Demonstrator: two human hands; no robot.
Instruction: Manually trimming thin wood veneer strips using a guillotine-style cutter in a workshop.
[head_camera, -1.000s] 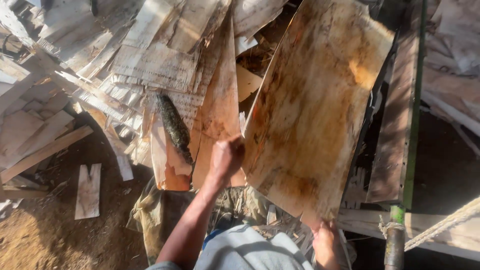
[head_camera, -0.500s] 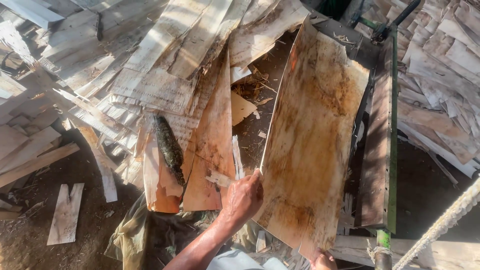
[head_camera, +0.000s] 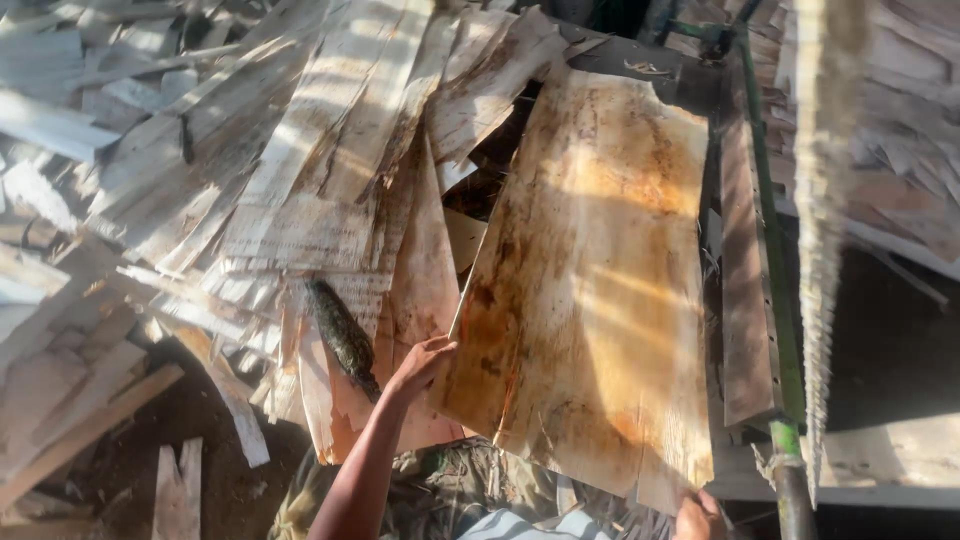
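Note:
A large thin wood veneer sheet, stained orange and brown, lies tilted in front of me. My left hand grips its left edge near the lower corner, thumb against the sheet. My right hand holds the sheet's bottom right corner at the lower frame edge, mostly out of view. The sheet's far end rests against a dark metal frame with a green bar.
A big heap of pale veneer strips fills the left and top. A dark bark-covered piece lies on reddish sheets left of my hand. A frayed rope hangs at right. Loose offcuts lie on the dirt floor.
The sheet has flattened and swung to the right toward the green-edged frame. My left hand slid along its left edge, and the view shifted so the rope now hangs across the right.

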